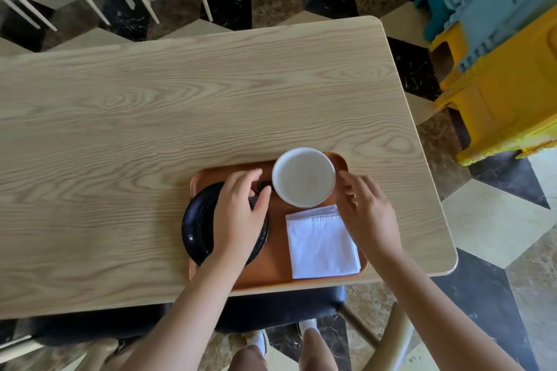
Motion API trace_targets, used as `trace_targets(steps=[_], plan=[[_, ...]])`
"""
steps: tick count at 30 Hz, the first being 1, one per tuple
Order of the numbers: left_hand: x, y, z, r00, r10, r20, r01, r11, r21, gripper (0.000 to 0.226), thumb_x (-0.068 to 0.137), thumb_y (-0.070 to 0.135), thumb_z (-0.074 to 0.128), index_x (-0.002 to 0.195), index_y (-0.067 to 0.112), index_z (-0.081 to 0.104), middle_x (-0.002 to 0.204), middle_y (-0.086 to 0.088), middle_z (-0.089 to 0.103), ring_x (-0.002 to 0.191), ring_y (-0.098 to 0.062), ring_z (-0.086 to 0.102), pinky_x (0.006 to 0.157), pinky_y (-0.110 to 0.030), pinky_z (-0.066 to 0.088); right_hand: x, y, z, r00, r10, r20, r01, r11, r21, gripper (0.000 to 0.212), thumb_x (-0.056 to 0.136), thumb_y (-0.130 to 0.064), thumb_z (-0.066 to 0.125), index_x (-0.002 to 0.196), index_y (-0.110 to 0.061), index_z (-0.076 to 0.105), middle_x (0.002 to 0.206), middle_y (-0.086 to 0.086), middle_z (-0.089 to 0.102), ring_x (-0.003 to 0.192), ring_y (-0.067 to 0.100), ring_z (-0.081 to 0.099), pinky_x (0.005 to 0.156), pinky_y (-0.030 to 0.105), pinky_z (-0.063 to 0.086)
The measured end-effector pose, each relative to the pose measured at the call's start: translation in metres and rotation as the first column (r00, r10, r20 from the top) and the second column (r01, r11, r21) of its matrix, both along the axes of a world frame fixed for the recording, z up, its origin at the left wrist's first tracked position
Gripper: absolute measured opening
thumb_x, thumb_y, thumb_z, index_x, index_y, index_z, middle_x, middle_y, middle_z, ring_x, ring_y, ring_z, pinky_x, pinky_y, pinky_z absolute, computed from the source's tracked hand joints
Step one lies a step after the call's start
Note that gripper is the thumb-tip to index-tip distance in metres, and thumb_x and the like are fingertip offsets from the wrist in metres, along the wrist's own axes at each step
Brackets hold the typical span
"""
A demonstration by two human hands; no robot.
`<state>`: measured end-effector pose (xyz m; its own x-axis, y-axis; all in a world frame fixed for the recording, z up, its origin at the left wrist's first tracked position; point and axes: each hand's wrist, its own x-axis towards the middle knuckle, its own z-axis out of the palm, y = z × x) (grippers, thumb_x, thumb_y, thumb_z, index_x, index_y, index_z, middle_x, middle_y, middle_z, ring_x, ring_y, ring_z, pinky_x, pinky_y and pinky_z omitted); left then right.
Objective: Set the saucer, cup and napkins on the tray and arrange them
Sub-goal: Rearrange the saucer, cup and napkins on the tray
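A: Three pieces sit on the orange tray (271, 275), low centre of the frame: black saucer (196, 226) at its left, white cup (303, 177) at its top right, folded napkins (321, 242) below the cup.

B: And the hands?

A: Left hand (238, 217) hovers over the saucer, fingers loose; right hand (369, 211) is spread beside the cup. Neither grips anything.

B: Best approach?

A: Probably steady the saucer, lift the cup upright, centre it gently.

B: Any writing?

A: None legible; the napkins' edge marking is too faint.

Both bare forearms reach forward. The left hand (238, 214) hovers palm down, fingers loosely curled, thumb out. The right hand (369, 211) is open, fingers spread, holding nothing.
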<state>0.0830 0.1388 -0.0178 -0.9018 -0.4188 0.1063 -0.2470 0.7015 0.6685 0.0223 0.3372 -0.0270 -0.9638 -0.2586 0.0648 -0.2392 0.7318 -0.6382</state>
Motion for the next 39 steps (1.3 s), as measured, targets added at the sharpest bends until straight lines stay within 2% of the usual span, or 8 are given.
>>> trace_targets(steps=[2, 4, 6, 8, 12, 16, 23, 39], plan=[[0.023, 0.013, -0.006, 0.99, -0.125, -0.062, 0.116, 0.985, -0.127, 0.027, 0.086, 0.023, 0.053, 0.108, 0.011, 0.062, 0.1, -0.006, 0.063, 0.088, -0.02, 0.058, 0.08, -0.032, 0.049, 0.019, 0.017, -0.007, 0.983, 0.123, -0.139, -0.102, 0.984, 0.147, 0.031, 0.085, -0.024, 0.053, 0.112, -0.012, 0.062, 0.106, 0.007, 0.067, 0.095, 0.024, 0.06, 0.063, 0.036, 0.057], [0.047, 0.032, -0.018, 0.939, -0.344, -0.011, 0.333, 0.917, -0.22, 0.029, 0.086, 0.02, 0.052, 0.112, 0.01, 0.058, 0.105, -0.008, 0.063, 0.097, -0.02, 0.058, 0.084, -0.031, 0.049, 0.037, 0.034, -0.018, 0.927, 0.316, -0.202, -0.26, 0.93, 0.26, 0.036, 0.084, -0.027, 0.052, 0.113, -0.009, 0.064, 0.118, 0.011, 0.065, 0.113, 0.021, 0.053, 0.081, 0.034, 0.054], [0.065, 0.053, -0.032, 0.862, -0.493, 0.116, 0.506, 0.827, -0.246, 0.035, 0.085, 0.023, 0.051, 0.118, 0.013, 0.055, 0.118, -0.008, 0.061, 0.107, -0.021, 0.059, 0.088, -0.032, 0.051, 0.05, 0.049, -0.03, 0.871, 0.464, -0.165, -0.393, 0.857, 0.333, 0.041, 0.083, -0.03, 0.054, 0.118, -0.01, 0.062, 0.133, 0.012, 0.056, 0.127, 0.023, 0.045, 0.103, 0.032, 0.038], [0.073, 0.067, -0.041, 0.815, -0.537, 0.22, 0.578, 0.785, -0.224, 0.042, 0.082, 0.028, 0.053, 0.122, 0.015, 0.053, 0.13, -0.009, 0.056, 0.119, -0.022, 0.054, 0.094, -0.032, 0.049, 0.055, 0.056, -0.036, 0.857, 0.506, -0.098, -0.436, 0.813, 0.387, 0.047, 0.083, -0.035, 0.053, 0.125, -0.012, 0.057, 0.14, 0.011, 0.047, 0.133, 0.022, 0.038, 0.111, 0.033, 0.025], [0.069, 0.073, -0.042, 0.793, -0.525, 0.311, 0.598, 0.767, -0.231, 0.05, 0.07, 0.027, 0.074, 0.117, 0.015, 0.062, 0.13, -0.011, 0.058, 0.12, -0.021, 0.055, 0.093, -0.03, 0.047, 0.054, 0.057, -0.042, 0.856, 0.512, -0.071, -0.44, 0.795, 0.418, 0.049, 0.083, -0.037, 0.052, 0.125, -0.013, 0.057, 0.14, 0.011, 0.049, 0.132, 0.023, 0.039, 0.108, 0.036, 0.03], [0.068, 0.068, -0.038, 0.781, -0.514, 0.356, 0.61, 0.75, -0.255, 0.056, 0.063, 0.028, 0.081, 0.116, 0.017, 0.064, 0.128, -0.01, 0.06, 0.116, -0.02, 0.058, 0.091, -0.027, 0.048, 0.052, 0.053, -0.047, 0.856, 0.511, -0.08, -0.447, 0.809, 0.381, 0.047, 0.083, -0.035, 0.056, 0.125, -0.014, 0.057, 0.139, 0.01, 0.05, 0.132, 0.025, 0.041, 0.104, 0.04, 0.036], [0.076, 0.056, -0.034, 0.794, -0.463, 0.394, 0.585, 0.759, -0.286, 0.057, 0.065, 0.026, 0.081, 0.118, 0.016, 0.062, 0.129, -0.012, 0.059, 0.118, -0.021, 0.056, 0.093, -0.027, 0.045, 0.057, 0.032, -0.042, 0.834, 0.54, -0.111, -0.449, 0.782, 0.431, 0.044, 0.082, -0.037, 0.05, 0.117, -0.014, 0.064, 0.134, 0.012, 0.056, 0.127, 0.027, 0.048, 0.099, 0.041, 0.046], [0.084, 0.051, -0.041, 0.787, -0.504, 0.356, 0.601, 0.755, -0.261, 0.055, 0.067, 0.027, 0.079, 0.119, 0.018, 0.062, 0.131, -0.009, 0.058, 0.118, -0.019, 0.056, 0.091, -0.025, 0.047, 0.07, 0.028, -0.037, 0.853, 0.508, -0.119, -0.418, 0.803, 0.424, 0.041, 0.082, -0.038, 0.047, 0.114, -0.02, 0.065, 0.13, 0.009, 0.06, 0.123, 0.023, 0.053, 0.098, 0.037, 0.042]])
